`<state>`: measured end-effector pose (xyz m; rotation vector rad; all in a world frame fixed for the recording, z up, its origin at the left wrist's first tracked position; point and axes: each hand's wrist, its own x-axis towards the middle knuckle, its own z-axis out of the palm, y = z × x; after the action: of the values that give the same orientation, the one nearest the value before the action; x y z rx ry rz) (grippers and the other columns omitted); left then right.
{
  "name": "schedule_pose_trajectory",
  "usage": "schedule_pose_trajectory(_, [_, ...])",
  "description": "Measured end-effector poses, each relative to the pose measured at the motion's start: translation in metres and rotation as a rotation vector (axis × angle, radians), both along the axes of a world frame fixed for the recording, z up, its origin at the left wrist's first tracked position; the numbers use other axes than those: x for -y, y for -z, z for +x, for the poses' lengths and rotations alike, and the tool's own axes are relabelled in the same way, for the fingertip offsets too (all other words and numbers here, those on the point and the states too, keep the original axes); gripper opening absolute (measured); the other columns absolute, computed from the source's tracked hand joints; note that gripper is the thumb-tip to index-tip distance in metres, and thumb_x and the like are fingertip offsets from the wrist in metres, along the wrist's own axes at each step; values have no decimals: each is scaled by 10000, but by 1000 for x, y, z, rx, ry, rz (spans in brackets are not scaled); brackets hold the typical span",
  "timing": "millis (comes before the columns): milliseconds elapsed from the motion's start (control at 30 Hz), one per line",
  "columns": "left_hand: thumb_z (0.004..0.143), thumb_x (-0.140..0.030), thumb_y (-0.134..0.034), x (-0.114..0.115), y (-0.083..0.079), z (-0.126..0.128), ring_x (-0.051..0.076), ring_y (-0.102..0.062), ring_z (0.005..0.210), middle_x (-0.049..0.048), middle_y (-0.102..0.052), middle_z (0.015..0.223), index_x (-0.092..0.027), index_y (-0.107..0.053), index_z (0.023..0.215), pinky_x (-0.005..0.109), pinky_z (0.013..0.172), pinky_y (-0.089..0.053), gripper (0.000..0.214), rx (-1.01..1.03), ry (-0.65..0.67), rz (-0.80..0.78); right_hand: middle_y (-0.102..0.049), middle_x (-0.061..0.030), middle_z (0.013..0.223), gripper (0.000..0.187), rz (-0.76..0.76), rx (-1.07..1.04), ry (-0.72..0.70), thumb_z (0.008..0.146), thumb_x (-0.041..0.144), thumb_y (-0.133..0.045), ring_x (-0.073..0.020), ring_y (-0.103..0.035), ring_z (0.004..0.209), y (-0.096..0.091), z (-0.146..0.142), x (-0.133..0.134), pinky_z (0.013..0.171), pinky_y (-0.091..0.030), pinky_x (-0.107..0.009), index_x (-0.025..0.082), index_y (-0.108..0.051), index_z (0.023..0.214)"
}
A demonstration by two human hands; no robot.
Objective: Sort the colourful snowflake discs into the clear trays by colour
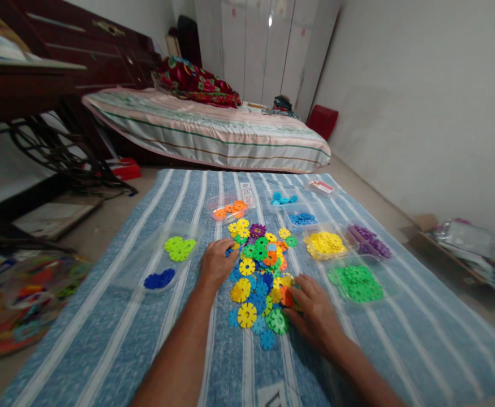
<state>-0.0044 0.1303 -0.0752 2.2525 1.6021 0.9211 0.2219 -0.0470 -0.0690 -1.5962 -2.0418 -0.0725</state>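
A pile of flower-shaped plastic discs [247,314] in several colours lies on the striped blue cloth, between my two hands. My left hand [218,261] is at the pile's upper left edge, fingers curled and closed on a dark blue disc [229,251] that is partly hidden. At the lower right edge, my right hand [315,308] rests with thumb and fingers apart, touching the pile. An orange disc [285,295] shows beside its fingertips, above a green disc [278,321]. The palm side of this hand is hidden.
Clear trays hold yellow [326,245], purple [370,241], green [360,282], blue [301,219], light blue [283,199] and orange discs [230,210]. Left, another tray holds lime [180,249] and dark blue discs [159,278]. A bed [213,133] stands beyond.
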Motion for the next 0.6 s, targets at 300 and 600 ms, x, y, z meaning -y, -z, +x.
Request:
schedule_pose_trajectory(300, [765,-297,-547,0,2,-2,230,-622,1055,60,-715,1085,-221,-688,909,367,978,-465,215,23,-11,6,-672,-88,1001,179,232,-62,-52,911,148,-480,-221,-602,1030,-4,-17,-8,895,-512,-399,207,-643,955])
schedule_pose_trajectory(600, [755,-262,-567,1,3,-4,232,-626,1040,52,-722,1064,-217,-695,895,381,968,-474,195,31,-15,16,-662,-71,862,148,193,-141,-188,913,162,-505,-169,-618,840,-34,-14,-29,752,-518,-288,188,-639,856])
